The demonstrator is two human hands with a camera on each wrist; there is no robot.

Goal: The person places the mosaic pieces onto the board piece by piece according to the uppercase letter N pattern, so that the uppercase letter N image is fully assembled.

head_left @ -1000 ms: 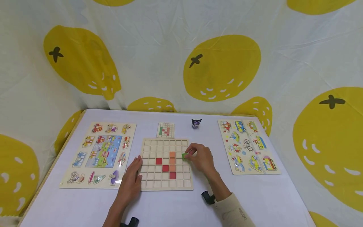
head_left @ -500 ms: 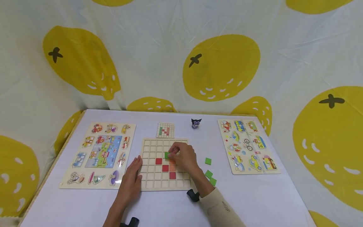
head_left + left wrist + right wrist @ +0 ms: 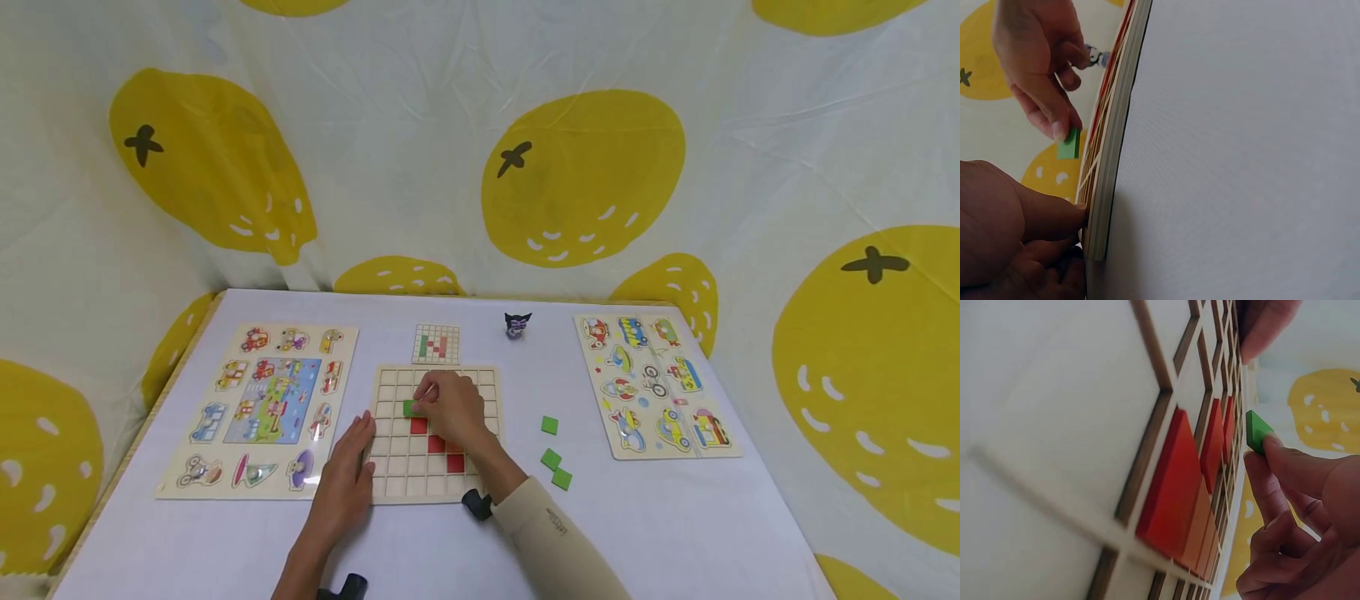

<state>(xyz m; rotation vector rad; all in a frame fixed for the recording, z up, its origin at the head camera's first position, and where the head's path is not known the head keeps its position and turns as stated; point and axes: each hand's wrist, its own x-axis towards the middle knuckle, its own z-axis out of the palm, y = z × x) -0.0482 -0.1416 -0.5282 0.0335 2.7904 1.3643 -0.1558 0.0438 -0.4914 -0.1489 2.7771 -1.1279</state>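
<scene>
A wooden grid board (image 3: 427,502) lies flat in front of me, with red square tiles (image 3: 455,463) in some of its cells. My right hand (image 3: 456,410) pinches a green square tile (image 3: 409,408) between thumb and fingertips, over the board's left half. In the right wrist view that green tile (image 3: 1258,431) is tilted and held above the grid. Orange tiles (image 3: 1196,534) show beside a red one there; from the head they are mostly behind the right hand. My left hand (image 3: 347,467) rests along the board's left edge, its thumb (image 3: 1063,215) touching the rim.
Three loose green tiles (image 3: 551,459) lie right of the board. Behind it are a small pattern card (image 3: 437,344) and a dark figurine (image 3: 517,325). Picture puzzle boards stand at left (image 3: 168,486) and right (image 3: 731,454). A fruit-print cloth (image 3: 420,167) hangs behind the table.
My right hand has carried the green tile leftward from the board's right edge to its left half. The loose green tiles on the right came into sight. The left hand stays put.
</scene>
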